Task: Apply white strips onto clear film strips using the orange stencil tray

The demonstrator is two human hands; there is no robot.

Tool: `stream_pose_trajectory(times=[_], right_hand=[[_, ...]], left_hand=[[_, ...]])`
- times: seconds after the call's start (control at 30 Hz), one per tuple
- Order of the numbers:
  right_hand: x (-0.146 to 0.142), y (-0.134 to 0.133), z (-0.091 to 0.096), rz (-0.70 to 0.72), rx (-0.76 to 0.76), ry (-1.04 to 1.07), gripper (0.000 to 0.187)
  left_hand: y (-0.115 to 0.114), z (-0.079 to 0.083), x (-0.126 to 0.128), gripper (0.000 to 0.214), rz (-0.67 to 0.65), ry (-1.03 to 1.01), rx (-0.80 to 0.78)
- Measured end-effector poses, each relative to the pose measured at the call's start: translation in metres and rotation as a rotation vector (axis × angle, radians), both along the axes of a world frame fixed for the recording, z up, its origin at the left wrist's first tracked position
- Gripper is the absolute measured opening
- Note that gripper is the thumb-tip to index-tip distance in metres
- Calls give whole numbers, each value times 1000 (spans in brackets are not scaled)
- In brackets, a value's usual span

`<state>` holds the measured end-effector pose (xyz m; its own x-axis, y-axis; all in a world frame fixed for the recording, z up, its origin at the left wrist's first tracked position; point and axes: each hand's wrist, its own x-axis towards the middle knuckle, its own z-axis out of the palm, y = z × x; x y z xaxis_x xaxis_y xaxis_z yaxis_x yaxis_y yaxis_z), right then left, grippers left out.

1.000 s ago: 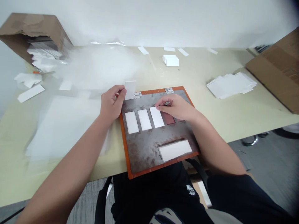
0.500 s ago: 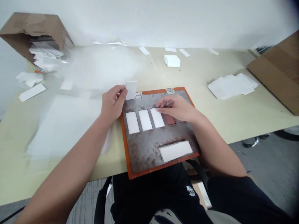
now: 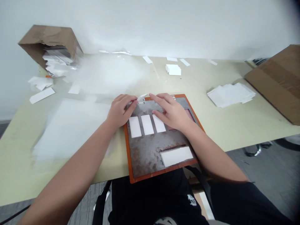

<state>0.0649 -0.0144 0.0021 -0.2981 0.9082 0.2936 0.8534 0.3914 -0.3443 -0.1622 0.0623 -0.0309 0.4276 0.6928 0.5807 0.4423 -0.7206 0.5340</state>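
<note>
A rusty grey metal template, hinged on an orange board, lies at the table's near edge. Three upright slots hold white cards, and a wide slot lower down holds a larger card. A reddish uncovered slot shows past my right hand. My left hand rests at the template's top left corner, fingers curled on a small stack of white cards that is mostly hidden. My right hand lies flat over the upper slots, its fingers stretched toward that stack.
Clear plastic sheets cover the table's left side. A torn cardboard box spilling white cards lies at the back left. A pile of white cards, a small stack and a brown carton sit to the right.
My left hand has lowered the card stack from upright down onto the template's top edge. My right hand left the third slot's card and spread flat, fingers reaching toward the stack.
</note>
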Motion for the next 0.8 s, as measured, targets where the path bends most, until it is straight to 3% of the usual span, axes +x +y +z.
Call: stream_pose_trajectory(times=[0.47, 0.6, 0.8], right_hand=[[-6, 4, -1, 29, -35, 75, 53], [-5, 6, -3, 5, -32, 140, 45], [-3, 14, -7, 23, 57, 256, 17]], left_hand=[[-1, 1, 1, 20, -9, -24, -23], [0, 0, 1, 19, 4, -40, -46], [1, -2, 0, 16, 6, -80, -54]])
